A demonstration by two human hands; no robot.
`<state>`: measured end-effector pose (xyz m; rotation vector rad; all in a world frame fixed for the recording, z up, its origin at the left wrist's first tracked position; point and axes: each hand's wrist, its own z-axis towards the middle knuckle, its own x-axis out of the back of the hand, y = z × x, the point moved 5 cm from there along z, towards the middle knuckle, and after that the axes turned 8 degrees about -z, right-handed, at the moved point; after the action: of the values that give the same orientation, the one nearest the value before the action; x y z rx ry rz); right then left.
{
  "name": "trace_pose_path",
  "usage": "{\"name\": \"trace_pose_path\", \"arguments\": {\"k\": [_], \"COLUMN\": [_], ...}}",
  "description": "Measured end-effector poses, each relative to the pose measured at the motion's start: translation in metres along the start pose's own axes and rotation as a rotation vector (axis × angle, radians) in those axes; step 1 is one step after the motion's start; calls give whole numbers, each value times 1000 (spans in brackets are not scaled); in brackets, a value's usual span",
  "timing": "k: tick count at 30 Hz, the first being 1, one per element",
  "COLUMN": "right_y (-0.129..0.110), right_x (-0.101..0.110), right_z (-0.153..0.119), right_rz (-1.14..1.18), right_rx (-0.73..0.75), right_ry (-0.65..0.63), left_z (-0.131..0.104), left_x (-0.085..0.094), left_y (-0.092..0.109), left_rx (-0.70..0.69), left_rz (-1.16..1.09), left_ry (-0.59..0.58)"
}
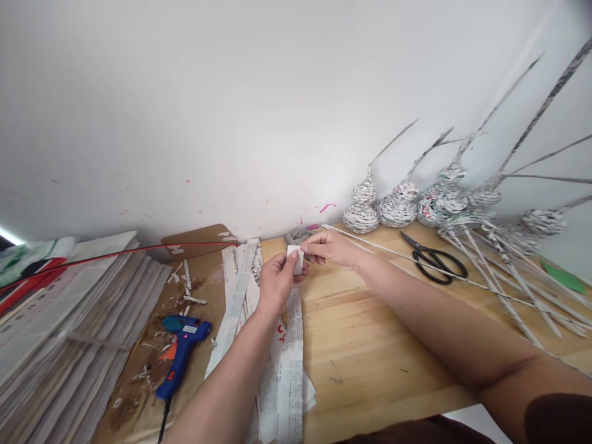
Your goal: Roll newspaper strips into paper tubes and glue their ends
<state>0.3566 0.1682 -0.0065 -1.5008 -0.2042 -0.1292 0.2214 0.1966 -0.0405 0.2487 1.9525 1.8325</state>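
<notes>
Head view: left hand [276,274] and right hand [326,248] meet at a small paper [296,256]

The paper stands in front of the person, at the tips of both hands. The left hand clamps it, thumb on the near face and fingers curled behind. The right hand comes in from the other side, thumb and finger drawn together at the paper's upper right corner; whether they grip it or only touch it, I cannot tell.

Just beyond the hands lies a grey bundle [296,236], partly hidden. Under the left forearm lie newspaper strips [290,370], overlapping lengthwise. To the left of that forearm a blue glue gun [182,359] rests on its side, a small red light showing, with paper scraps [187,277] about it. Farther left of the hands is a thick newspaper stack [115,308], and a red cord [152,248] crosses above it.

Beyond the right hand and to its right, woven gourds [361,217] stand along the wall [231,111], several with long stems slanting upward. Black scissors [419,248] lie past the right forearm, a long thin rod [342,233] crossing them. More rods [506,265] spread farther right, near a green piece [562,275].
</notes>
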Motion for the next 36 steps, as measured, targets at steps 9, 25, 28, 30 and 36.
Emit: {"name": "trace_pose_path", "arguments": {"k": [9,25,28,30,36], "right_y": [17,14,13,12,11], "right_x": [1,-1,-5,-6,3], "right_z": [7,4,4,4,2], "right_rz": [75,97,93,85,48], "right_rx": [-74,-61,-33,-23,-57], "right_ry": [110,252,269,276,99], "left_z": [-2,-4,-5,-5,-1], "left_x": [-3,-8,-8,-7,-3], "left_y": [0,1,2,1,-2], "left_rx": [-19,-37,-65,-66,6], "left_rz": [34,91,110,99,23], "left_ry": [-34,-104,-112,-109,-80]}}
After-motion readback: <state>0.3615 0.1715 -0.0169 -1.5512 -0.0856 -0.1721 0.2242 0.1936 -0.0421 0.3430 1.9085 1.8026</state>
